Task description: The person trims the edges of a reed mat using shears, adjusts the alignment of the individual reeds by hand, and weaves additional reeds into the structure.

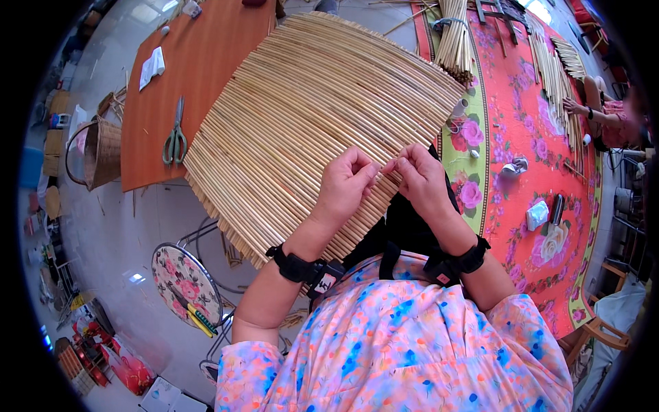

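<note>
A large mat of thin, straw-coloured stalks [302,103] laid side by side slants across the middle, from the wooden table to my lap. Above its near right edge my left hand [347,184] is closed in a pinch, thumb against forefinger. Close beside it, my right hand [424,180] pinches in the same way, the fingertips of both hands almost meeting. Whatever lies between the fingers is too small to make out. Green-handled scissors [176,137] lie on the table, left of the mat.
Bundled stalks [454,41] and loose stalks [549,72] lie on a red flowered tablecloth [504,226] at right, with a white packet [537,215]. A co-worker's hand [575,107] reaches in there. At left are the brown table [206,62], a wicker basket [103,154] and a flowered stool [180,275].
</note>
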### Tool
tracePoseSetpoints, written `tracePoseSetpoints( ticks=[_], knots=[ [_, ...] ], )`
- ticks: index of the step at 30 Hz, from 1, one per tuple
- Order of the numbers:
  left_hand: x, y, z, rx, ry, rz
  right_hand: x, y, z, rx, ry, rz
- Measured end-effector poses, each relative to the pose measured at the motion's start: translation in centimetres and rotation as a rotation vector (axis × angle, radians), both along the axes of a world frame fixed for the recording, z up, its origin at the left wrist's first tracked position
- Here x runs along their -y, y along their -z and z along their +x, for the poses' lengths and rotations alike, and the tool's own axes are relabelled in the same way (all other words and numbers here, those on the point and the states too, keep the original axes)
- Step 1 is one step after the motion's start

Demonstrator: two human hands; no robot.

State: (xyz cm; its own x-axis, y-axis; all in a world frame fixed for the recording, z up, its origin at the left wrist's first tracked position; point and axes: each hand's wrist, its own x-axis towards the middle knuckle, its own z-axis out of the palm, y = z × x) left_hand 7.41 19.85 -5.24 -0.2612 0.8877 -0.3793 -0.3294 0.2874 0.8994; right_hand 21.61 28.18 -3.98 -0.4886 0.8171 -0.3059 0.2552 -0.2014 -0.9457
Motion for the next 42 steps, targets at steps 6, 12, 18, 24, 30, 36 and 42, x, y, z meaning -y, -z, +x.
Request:
tracePoseSetpoints(
  ticks=[6,12,18,24,30,36,42],
  knots=[
    [-0.6,-0.7,0.0,-0.1,-0.013,-0.018,-0.7,-0.9,0.6,-0.078,-0.132,-0.096],
    [-1.9,-1.0,-1.1,-0.595,0.113,0.059,-2.3,-0.7,1.2,-0.004,-0.521,0.273],
    [-3.0,-0.6,-1.8,-0.777,0.243,0.133,-1.5,0.3,1.2,0.056,-0.42,0.409],
    [-3.0,-0.5,-2.0,-0.765,0.226,0.119,-1.2,0.2,1.1,0.112,-0.394,0.46],
    [-2.8,0.2,-1.6,-0.753,0.167,0.137,-0.7,0.1,1.2,0.173,-0.383,0.524],
    [-1.9,0.2,-2.6,-0.276,0.146,-0.002,-0.1,-1.6,2.8,0.157,-0.338,0.568],
    [1.0,-1.8,-3.9,-0.949,0.234,0.248,1.2,0.4,7.5,0.176,-0.118,-0.091]
  ],
)
